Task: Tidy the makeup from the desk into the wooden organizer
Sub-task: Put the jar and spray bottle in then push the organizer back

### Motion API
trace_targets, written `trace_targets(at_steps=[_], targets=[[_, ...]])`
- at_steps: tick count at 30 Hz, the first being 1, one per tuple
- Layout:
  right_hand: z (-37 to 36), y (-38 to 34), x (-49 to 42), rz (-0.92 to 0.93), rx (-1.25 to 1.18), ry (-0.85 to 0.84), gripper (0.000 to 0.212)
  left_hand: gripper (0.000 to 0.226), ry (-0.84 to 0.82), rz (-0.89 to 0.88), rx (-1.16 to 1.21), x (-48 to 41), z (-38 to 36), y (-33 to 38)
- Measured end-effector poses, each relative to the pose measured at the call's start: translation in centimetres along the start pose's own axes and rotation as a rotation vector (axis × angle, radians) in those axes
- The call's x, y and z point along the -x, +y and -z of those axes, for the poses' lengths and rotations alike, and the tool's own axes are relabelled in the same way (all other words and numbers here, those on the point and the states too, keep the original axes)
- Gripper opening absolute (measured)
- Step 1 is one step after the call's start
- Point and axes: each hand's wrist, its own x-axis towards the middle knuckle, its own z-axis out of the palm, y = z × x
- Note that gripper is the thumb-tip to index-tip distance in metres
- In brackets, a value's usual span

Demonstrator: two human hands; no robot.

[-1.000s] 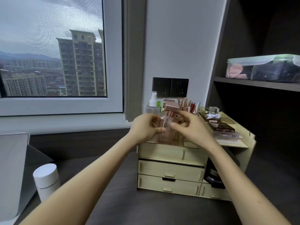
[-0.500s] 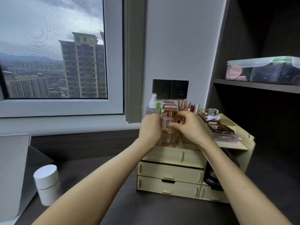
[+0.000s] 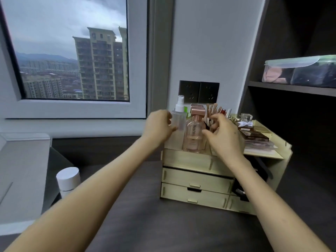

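We have just let go of the pink bottle, now upright in the wooden organizer's top-left compartment, left hand and right hand spread empty beside it.

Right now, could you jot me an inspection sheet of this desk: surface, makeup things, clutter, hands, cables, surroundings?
Surface: dark desk top, mostly bare in front.
Job's things: pink ribbed glass bottle with rose-gold cap standing upright in the pale wooden organizer, beside a clear spray bottle with white nozzle; brushes and flat palettes also stored.
Clutter: white cylindrical container on the left.
Hands: left hand and right hand open, either side of the pink bottle, not gripping it.
Cables: nothing seen.
Surroundings: window, black wall sockets, dark shelf with a lidded plastic box.
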Motion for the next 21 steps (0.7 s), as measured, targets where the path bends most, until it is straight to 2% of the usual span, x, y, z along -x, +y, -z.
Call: trace_targets(at_steps=[2,3,6,9,11,16,21], targets=[[0.3,-1.9,1.7,0.099,-0.037,0.089,0.028,0.038,0.004,0.034,-0.017,1.0,2.5,-2.0],[0.0,-2.9,2.5,0.148,-0.104,0.070,0.024,0.037,-0.007,0.064,-0.045,1.7,3.8,-3.4],[-2.5,-5.9,5.1,0.235,-0.248,-0.170,0.017,0.041,-0.129,0.179,-0.240,4.9,7.3,-8.6],[-5.9,-8.4,7.5,0.307,-0.272,-0.380,0.018,0.045,-0.253,0.300,-0.688,9.0,9.1,-13.4],[-7.6,-9.4,8.8,0.313,-0.271,-0.470,0.019,0.049,-0.299,0.376,-0.815,10.8,9.6,-15.5],[-9.7,-10.0,10.6,0.241,-0.273,-0.587,0.021,0.061,-0.322,0.483,-0.519,11.6,9.6,-18.3],[-9.2,-9.1,10.9,0.204,-0.273,-0.581,0.019,0.053,-0.151,0.470,-0.251,12.1,9.2,-18.2]])
